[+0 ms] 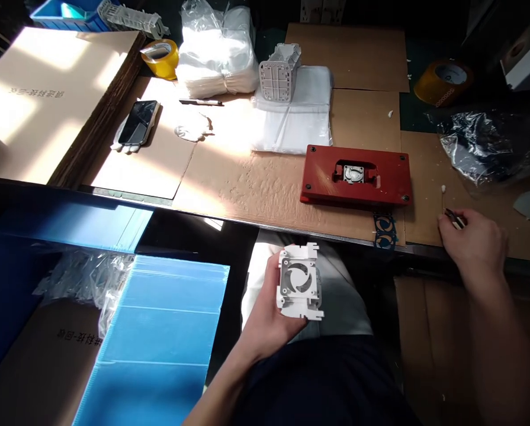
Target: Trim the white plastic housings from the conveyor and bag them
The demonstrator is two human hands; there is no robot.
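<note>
Left hand [273,310] is wrapped round a white plastic part [299,280], swirl already showing; right hand [480,242] pinches a small dark tool [457,219] near the table's [265,223] front edge. Can't tell what's left.

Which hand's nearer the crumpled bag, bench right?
Right. The right hand is on the near side of the bag; the left hand is well left, over the lap.

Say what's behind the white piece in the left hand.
Pale trousers show beyond the white piece; it covers what's directly behind, plus part of the left hand.
</note>
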